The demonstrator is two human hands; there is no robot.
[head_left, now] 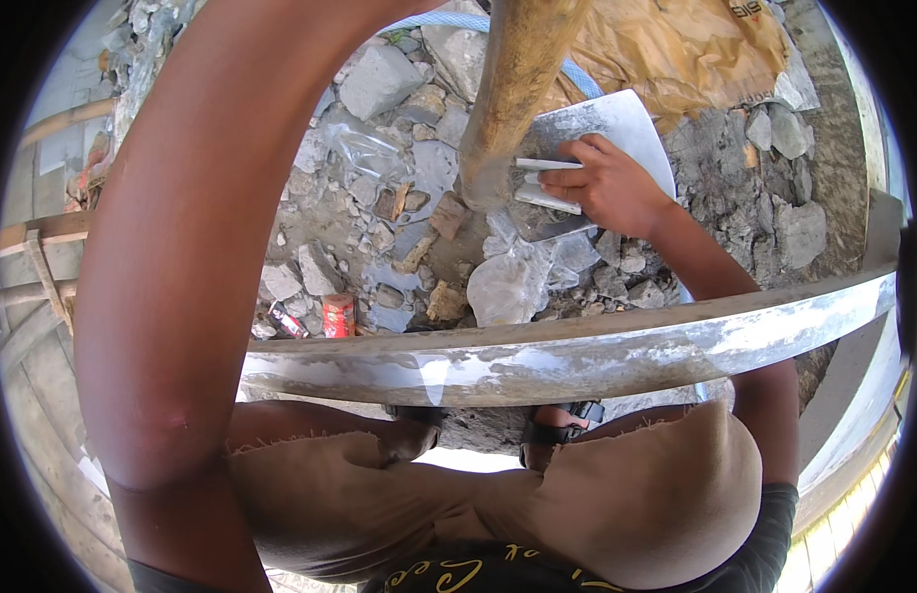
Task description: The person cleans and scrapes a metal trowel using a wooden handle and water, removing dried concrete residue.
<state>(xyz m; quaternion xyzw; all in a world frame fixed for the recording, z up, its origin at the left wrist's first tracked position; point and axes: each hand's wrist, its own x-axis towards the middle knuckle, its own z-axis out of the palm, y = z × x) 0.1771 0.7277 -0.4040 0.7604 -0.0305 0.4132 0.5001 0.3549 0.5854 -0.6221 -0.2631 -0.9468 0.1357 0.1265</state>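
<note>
My right hand [609, 188] grips the pale handle of a flat metal trowel [617, 124]. The blade lies over rubble, its left end right against the foot of an upright wooden pole [518, 89]. My left arm [211, 227] rises across the left of the view and leaves at the top edge, so my left hand is hidden. My knees in tan shorts [597, 494] are bent at the bottom.
A plaster-smeared wooden plank [577, 346] runs across in front of my knees. Beyond it lie broken stones and rubble [379, 84], clear plastic bags [508, 282], two small red packets [337, 314] and brown paper sacking [676, 44]. Timber framing [34, 267] stands at the left.
</note>
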